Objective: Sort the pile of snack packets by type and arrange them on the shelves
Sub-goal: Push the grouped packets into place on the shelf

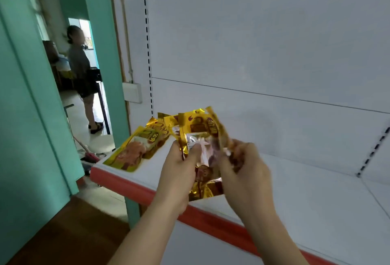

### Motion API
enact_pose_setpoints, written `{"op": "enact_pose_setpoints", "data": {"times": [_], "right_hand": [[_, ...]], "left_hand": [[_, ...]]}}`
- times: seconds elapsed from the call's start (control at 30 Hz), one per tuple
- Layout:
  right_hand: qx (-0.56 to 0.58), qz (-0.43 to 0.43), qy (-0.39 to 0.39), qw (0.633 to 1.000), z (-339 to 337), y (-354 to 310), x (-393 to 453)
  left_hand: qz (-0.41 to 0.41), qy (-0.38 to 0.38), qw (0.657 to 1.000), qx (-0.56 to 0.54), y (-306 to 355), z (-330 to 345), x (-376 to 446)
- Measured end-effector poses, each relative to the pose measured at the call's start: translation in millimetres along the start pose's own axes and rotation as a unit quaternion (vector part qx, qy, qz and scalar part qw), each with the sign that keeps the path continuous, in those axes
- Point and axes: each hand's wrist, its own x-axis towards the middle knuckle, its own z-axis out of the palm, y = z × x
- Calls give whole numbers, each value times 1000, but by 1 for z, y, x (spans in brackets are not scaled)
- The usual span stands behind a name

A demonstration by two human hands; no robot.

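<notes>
Both my hands hold a bunch of gold foil snack packets (202,129) above the front edge of a white shelf (306,190). My left hand (179,169) grips the bunch from the left, thumb pressed on a packet's clear window. My right hand (247,169) pinches the packets from the right side. A yellow packet (128,152) lies flat at the shelf's left end, and other gold packets (158,129) lean behind it.
The shelf has a red front strip (130,184) and a white back panel with slotted uprights (148,53). A teal door frame (105,53) stands to the left. Beyond the doorway a person (82,70) stands beside a table.
</notes>
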Motion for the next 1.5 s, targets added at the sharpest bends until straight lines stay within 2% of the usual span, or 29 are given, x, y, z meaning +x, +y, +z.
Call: {"op": "enact_pose_setpoints", "data": {"times": [0.07,0.17,0.23,0.3,0.33,0.43,0.5,0.6,0.7,0.77,0.87,0.93,1.07,1.1,1.23,1.27,1.3,1.37,1.43,1.5], "right_hand": [[-13,-44,-68,997,23,5,5],[9,-60,-55,997,35,21,27],[6,-24,-75,997,36,28,44],[49,49,-132,989,40,28,55],[59,71,-136,986,41,27,58],[8,54,-46,997,45,27,74],[-19,84,9,996,50,33,90],[-52,133,-18,990,75,40,104],[-124,104,-102,981,120,38,107],[-225,85,-155,958,153,43,109],[-402,84,-159,898,179,48,110],[-452,90,-158,873,181,49,111],[-438,145,-196,865,175,59,116],[-430,150,-180,872,172,56,116],[-215,154,15,964,159,9,101],[-147,175,15,973,157,-8,95],[-90,199,-15,976,157,-20,87],[-30,217,-65,974,160,-33,71],[-17,212,-11,977,158,-30,62],[-18,201,95,975,148,-25,62]], "left_hand": [[-12,-11,1000,-16,2,4,14],[-17,-11,1000,-23,4,-2,39],[-25,-18,999,-17,3,-9,53],[-32,-30,999,-8,1,-12,62],[-32,-31,999,-3,0,-14,67],[-20,17,1000,4,2,-31,90],[-34,45,998,-22,8,-50,108],[-66,63,995,-49,18,-81,133],[-91,53,994,-23,21,-107,151],[-107,35,994,1,19,-120,161],[-130,6,991,11,13,-134,172],[-142,-21,989,17,7,-139,176],[-135,-60,989,28,-2,-141,179],[-126,-67,989,30,-4,-141,179],[-81,-104,990,57,-6,-136,178],[-70,-106,990,65,-5,-134,177],[-59,-107,990,74,-5,-132,177],[-48,-102,990,90,-6,-125,175],[-50,-93,991,88,-7,-119,170],[-38,-76,992,96,-8,-114,169]]}}
